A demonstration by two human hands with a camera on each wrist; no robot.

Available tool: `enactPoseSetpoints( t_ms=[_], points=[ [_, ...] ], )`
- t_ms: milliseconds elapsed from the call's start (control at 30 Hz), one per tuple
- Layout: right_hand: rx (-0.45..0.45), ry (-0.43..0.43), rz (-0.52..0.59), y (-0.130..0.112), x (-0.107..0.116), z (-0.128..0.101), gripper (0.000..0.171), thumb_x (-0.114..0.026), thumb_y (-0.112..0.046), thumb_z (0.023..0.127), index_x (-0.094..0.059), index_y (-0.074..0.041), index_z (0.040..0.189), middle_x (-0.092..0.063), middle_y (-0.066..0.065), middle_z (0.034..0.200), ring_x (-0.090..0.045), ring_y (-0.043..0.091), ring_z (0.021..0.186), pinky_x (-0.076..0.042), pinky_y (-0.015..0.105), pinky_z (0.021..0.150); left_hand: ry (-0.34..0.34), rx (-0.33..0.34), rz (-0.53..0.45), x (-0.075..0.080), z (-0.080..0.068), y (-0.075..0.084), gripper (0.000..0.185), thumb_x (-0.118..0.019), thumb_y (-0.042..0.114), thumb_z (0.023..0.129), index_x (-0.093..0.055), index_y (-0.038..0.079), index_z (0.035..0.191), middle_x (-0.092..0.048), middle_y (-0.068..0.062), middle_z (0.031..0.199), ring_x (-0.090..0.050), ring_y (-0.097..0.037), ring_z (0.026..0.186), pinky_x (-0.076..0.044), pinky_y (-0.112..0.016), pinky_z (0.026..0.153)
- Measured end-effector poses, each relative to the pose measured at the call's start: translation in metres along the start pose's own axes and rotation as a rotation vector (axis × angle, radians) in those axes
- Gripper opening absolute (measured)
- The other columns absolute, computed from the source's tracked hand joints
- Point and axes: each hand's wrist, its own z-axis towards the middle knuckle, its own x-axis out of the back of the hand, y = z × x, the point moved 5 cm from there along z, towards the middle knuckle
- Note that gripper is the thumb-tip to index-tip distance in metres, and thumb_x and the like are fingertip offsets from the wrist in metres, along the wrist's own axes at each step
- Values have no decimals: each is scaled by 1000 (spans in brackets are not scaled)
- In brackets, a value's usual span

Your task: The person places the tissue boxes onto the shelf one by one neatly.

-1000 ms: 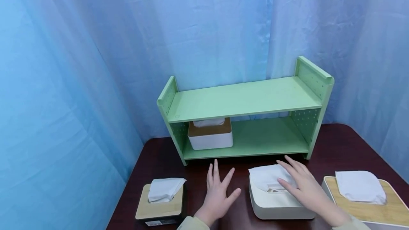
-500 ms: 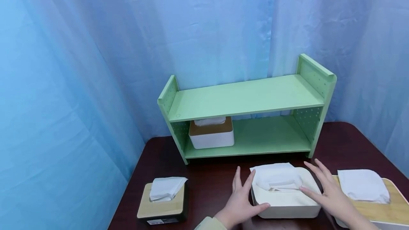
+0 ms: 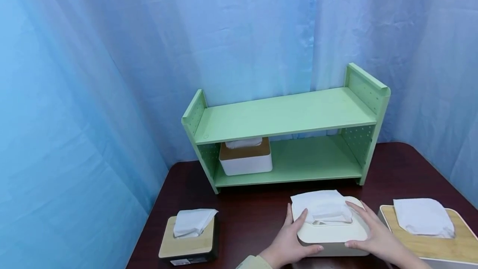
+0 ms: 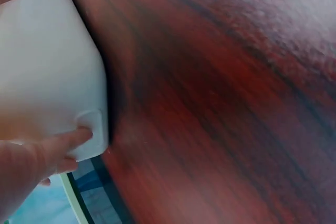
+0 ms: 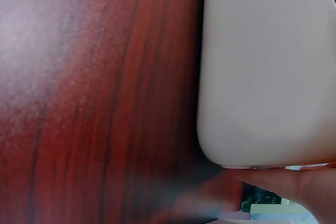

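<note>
Near the table's (image 3: pixel 242 219) front edge, the left hand (image 3: pixel 289 242) and right hand (image 3: pixel 375 238) clasp the cream tissue box (image 3: pixel 330 231) by its ends, fingers curled round it, with the green shelf (image 3: pixel 284 115) behind already housing one white box (image 3: pixel 245 159); lower tier space remains.

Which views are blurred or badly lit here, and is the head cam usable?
Head view: sharp and evenly lit, slight wide-angle bend at the edges; both hands, left hand and right hand, read clearly on the cream tissue box. Left wrist view: table grain smeared, box soft and close. Right wrist view: box overexposed, a dark shadow under it, thumb out of focus.
</note>
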Motion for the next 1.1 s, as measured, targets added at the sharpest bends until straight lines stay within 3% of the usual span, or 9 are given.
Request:
enactPoseSetpoints(
  t_ms=[133, 267, 533, 833, 1100],
  points=[
    [-16, -2, -33, 4, 0, 0, 95, -85, -28, 66, -34, -8, 145, -26, 40, 141, -31, 61, 121, -35, 73, 80, 29, -40, -2, 0, 2, -4, 86, -76, 42, 78, -33, 16, 148, -10, -35, 151, -30, -44, 136, -42, -32, 102],
    [-50, -8, -41, 7, 1, 1, 91, -84, -31, 67, -39, -8, 142, -25, 41, 141, -31, 61, 121, -36, 72, 81, 57, -49, -26, 1, 4, -7, 85, -77, 43, 77, -35, 19, 147, -14, -34, 151, -32, -43, 135, -43, -33, 101],
    [-165, -145, 2, 15, -8, 3, 89, -79, -38, 74, -35, -7, 145, -22, 37, 144, -30, 56, 125, -40, 65, 82, 54, -14, -64, 4, 1, -16, 81, -79, 44, 73, -43, 25, 143, -23, -30, 150, -38, -43, 131, -46, -31, 96],
    [-85, -83, 6, 0, -13, 5, 89, -83, -37, 69, -40, -11, 142, -24, 36, 143, -32, 56, 124, -42, 62, 82, 97, -57, -50, 13, -9, -24, 78, -80, 44, 72, -48, 22, 140, -29, -32, 147, -42, -46, 127, -49, -31, 92],
    [-71, -89, 61, -12, -19, 9, 89, -83, -38, 68, -40, -14, 143, -23, 38, 142, -36, 59, 122, -44, 62, 80, 129, -60, -60, 23, -17, -32, 78, -82, 42, 71, -50, 20, 139, -28, -32, 147, -41, -47, 128, -48, -33, 94]
  ],
)
